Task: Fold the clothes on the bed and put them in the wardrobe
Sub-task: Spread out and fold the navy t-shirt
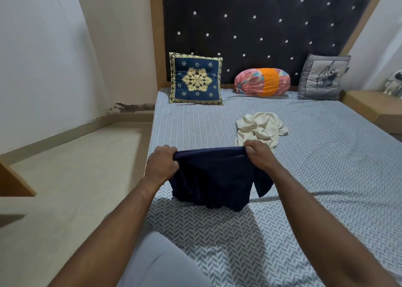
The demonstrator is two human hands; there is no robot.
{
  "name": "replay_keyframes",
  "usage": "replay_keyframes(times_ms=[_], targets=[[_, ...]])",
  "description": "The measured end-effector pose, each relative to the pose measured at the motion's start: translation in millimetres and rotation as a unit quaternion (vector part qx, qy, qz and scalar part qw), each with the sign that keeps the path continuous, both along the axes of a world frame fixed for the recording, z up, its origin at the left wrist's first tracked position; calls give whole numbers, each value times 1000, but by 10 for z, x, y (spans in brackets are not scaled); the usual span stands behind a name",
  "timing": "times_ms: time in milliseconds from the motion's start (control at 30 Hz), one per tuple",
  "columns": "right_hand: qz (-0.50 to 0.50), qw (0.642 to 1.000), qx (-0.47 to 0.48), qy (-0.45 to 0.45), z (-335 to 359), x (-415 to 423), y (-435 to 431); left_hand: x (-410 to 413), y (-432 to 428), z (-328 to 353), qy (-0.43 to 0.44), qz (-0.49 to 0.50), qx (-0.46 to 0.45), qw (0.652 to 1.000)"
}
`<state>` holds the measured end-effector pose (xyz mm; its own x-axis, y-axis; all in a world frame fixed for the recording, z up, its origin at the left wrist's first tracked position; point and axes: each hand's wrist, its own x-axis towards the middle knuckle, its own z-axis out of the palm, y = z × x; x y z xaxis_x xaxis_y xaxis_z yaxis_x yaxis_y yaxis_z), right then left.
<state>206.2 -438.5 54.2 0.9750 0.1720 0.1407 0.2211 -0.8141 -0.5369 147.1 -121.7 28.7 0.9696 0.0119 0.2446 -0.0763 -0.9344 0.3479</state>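
At frame centre, the left hand [162, 162] and right hand [260, 155] are each gripping the navy garment's [212, 182] top edge, stretching it taut above the bed [315, 156] for folding.

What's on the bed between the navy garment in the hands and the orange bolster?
A crumpled cream garment lies there on the bedsheet, shown in the head view.

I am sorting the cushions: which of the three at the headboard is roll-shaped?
The pink and orange bolster, lying in the middle; the blue patterned cushion left of it and the grey cushion right of it are square.
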Motion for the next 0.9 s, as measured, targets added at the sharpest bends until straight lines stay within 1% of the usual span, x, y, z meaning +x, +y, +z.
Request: replay_keyframes(times_ms=[33,67,133,167,200,267,333,433,500,567,633,700,733,800,900], targets=[[2,1000,-4,10,-21,-3,23,-34,6,-106,61,-18,7,998],[11,999,-22,38,-38,-32,57,-87,7,-200,153,-39,14,987],[80,983,-98,135,-189,-106,138,-220,18,-426,337,-78,49,937],[126,964,-135,194,-294,-164,223,-304,29,-533,390,-89,63,914],[167,941,-163,243,-376,-218,325,-363,42,-622,418,-96,68,901],[221,904,-202,306,-626,-304,592,-470,81,-802,444,-96,58,889],[233,887,-238,321,-884,-396,817,-540,81,-876,460,-95,47,881],[210,875,-266,345,-1368,-430,1140,-547,231,-1042,479,-104,1,872],[189,868,-261,377,-1574,-367,1158,-483,308,-1068,496,-124,-24,859],[178,868,-244,395,-1798,-194,1113,-372,424,-1095,517,-135,-83,841],[160,867,-234,409,-1884,-110,1096,-314,516,-1068,522,-138,-149,828],[160,849,-249,439,-1815,-90,1156,-314,581,-1012,513,-146,-189,824],[160,838,-265,450,-1768,-76,1184,-319,599,-999,509,-158,-180,827],[159,817,-287,474,-1715,-53,1208,-375,594,-1012,513,-186,-118,830],[157,815,-278,484,-1683,-33,1204,-497,540,-1077,524,-186,-27,831]])
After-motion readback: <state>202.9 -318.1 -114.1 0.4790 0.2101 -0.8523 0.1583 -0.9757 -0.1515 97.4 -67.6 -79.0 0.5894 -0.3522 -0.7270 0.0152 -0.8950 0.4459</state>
